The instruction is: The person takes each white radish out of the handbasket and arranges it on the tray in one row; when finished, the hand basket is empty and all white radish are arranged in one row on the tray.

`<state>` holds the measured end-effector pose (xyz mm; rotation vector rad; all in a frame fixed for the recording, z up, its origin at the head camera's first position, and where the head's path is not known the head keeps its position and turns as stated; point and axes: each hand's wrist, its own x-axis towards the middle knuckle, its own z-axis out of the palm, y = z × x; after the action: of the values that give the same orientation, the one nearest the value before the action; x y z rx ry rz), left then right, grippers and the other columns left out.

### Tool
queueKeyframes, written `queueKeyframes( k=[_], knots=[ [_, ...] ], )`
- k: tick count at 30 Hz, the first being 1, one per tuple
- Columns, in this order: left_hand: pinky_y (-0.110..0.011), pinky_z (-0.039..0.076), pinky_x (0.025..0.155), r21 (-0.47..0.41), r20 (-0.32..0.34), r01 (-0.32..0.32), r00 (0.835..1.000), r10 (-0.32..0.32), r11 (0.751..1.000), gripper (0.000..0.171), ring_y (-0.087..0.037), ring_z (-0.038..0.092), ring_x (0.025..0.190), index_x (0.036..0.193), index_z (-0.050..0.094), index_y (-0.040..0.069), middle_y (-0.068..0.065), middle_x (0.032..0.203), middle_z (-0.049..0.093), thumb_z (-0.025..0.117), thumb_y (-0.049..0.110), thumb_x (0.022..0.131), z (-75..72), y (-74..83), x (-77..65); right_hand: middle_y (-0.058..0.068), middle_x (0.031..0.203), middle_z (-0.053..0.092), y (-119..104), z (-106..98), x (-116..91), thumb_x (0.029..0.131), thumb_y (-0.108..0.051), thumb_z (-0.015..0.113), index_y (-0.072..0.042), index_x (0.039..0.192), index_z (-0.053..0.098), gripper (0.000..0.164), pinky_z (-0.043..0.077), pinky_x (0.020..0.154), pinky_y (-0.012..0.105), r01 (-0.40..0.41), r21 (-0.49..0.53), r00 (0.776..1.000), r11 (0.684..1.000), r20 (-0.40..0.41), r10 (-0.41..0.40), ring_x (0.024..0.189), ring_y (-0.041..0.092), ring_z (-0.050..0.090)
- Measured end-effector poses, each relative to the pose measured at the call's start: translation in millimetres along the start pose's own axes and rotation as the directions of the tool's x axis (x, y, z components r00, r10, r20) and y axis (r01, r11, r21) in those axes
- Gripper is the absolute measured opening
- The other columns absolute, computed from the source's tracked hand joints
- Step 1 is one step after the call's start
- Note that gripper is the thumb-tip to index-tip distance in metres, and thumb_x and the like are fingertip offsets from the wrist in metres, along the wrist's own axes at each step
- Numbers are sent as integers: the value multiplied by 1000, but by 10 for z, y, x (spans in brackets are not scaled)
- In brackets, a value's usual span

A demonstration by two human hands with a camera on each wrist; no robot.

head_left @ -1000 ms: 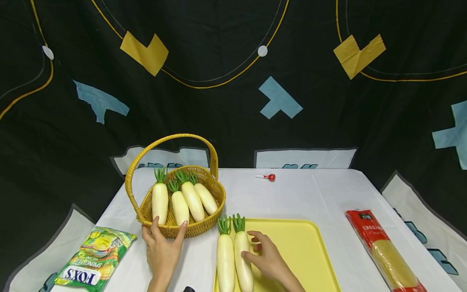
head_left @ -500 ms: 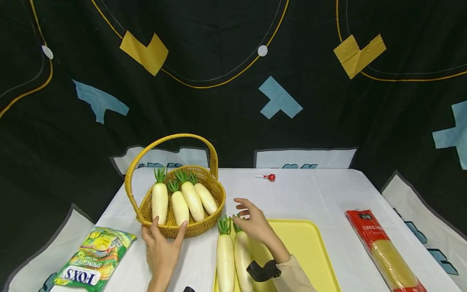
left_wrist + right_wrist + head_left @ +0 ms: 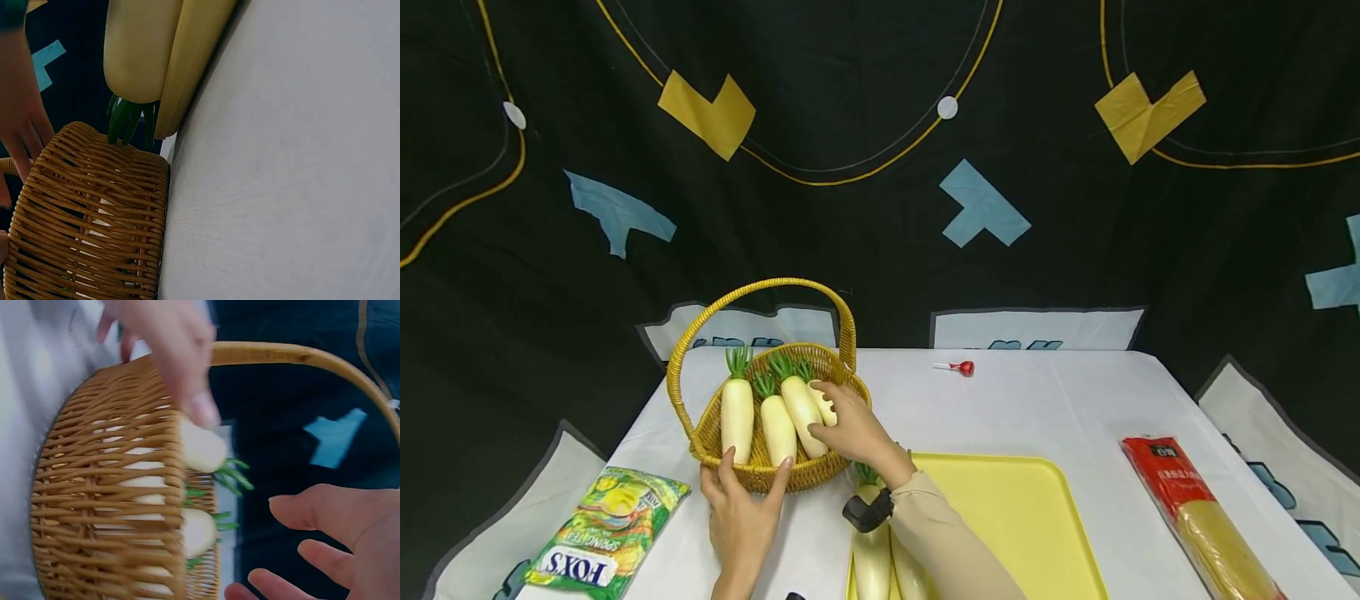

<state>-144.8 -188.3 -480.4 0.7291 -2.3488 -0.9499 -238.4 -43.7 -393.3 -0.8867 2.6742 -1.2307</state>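
A yellow wicker basket (image 3: 805,479) with a tall handle stands at the table's left, holding several white daikon radishes (image 3: 737,417) with green tops. My left hand (image 3: 743,517) holds its front rim, thumb and a finger over the edge. My right hand (image 3: 853,427) hovers over the basket's right side, partly covering the rightmost daikon (image 3: 824,406). In the right wrist view its fingers (image 3: 328,562) are spread, with nothing between them. Two more daikons (image 3: 871,558) lie on the left of the yellow tray (image 3: 1007,517), partly hidden under the right forearm.
A green Fox's candy bag (image 3: 606,529) lies left of the basket. A red lollipop (image 3: 964,368) is at the back of the table. A red-and-yellow pasta packet (image 3: 1202,517) lies at the right. Behind hangs a black cloth (image 3: 865,242).
My right hand has moved from beside the tray's daikons up and left to over the basket. The left hand stays at the basket rim. The head view has shifted slightly.
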Motion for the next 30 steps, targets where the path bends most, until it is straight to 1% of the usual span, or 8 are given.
queueKeyframes(
  k=[7,11,16,18,21,24,28,30],
  knots=[
    [-64,40,71,2,5,7,1000,-7,1000,92,-61,46,97,140,24,11,-32,144,11,59,64,73,19,-9,-30,15,120,53,29,169,224,82,-23,66,-18,135,41,59,49,76,31,-42,-28,999,999,26,43,106,26,55],
    [-63,40,71,8,3,16,1000,-16,1000,92,-60,46,98,140,24,12,-30,144,11,59,64,73,12,-11,-35,15,120,53,80,262,301,79,-21,70,-17,135,41,63,49,78,34,-63,-38,997,997,34,65,107,26,54],
    [-63,40,73,11,1,10,1000,-10,1000,91,-60,45,100,140,25,11,-30,144,11,60,63,73,0,-6,-32,16,127,50,130,389,358,74,-21,74,-16,136,40,71,48,85,39,-120,-68,993,990,-6,120,113,30,51],
    [-63,40,73,12,-3,9,1000,-9,1000,91,-60,45,99,139,25,11,-30,144,12,60,63,73,-3,-9,-32,16,129,49,120,432,369,73,-22,76,-16,136,40,73,47,88,40,-144,-77,989,987,-28,142,117,32,49],
    [-63,40,72,15,-8,5,1000,-5,1000,90,-61,46,98,139,25,11,-30,144,12,60,63,74,-5,-15,-29,15,129,50,83,485,384,70,-21,78,-16,135,41,75,48,88,42,-172,-91,984,981,-70,166,116,33,50],
    [-63,40,71,20,-9,8,1000,-8,1000,90,-60,47,96,139,25,12,-30,144,13,59,63,74,-4,-20,-30,13,127,53,40,537,394,68,-23,79,-17,133,44,74,49,85,41,-202,-156,976,967,-108,187,111,31,54],
    [-63,41,72,26,-5,14,1000,-14,1000,91,-60,47,96,140,24,13,-30,144,12,58,64,74,-10,-16,-21,12,120,56,-11,586,405,68,-24,79,-20,129,50,68,52,78,38,-217,-285,972,934,-154,179,103,30,59],
    [-62,41,72,26,-6,12,1000,-12,1000,91,-60,47,97,140,24,13,-30,144,12,58,65,74,-15,-13,-11,12,118,56,-23,601,416,68,-22,78,-21,128,51,66,52,74,38,-217,-326,971,920,-171,169,100,30,59]
  ],
)
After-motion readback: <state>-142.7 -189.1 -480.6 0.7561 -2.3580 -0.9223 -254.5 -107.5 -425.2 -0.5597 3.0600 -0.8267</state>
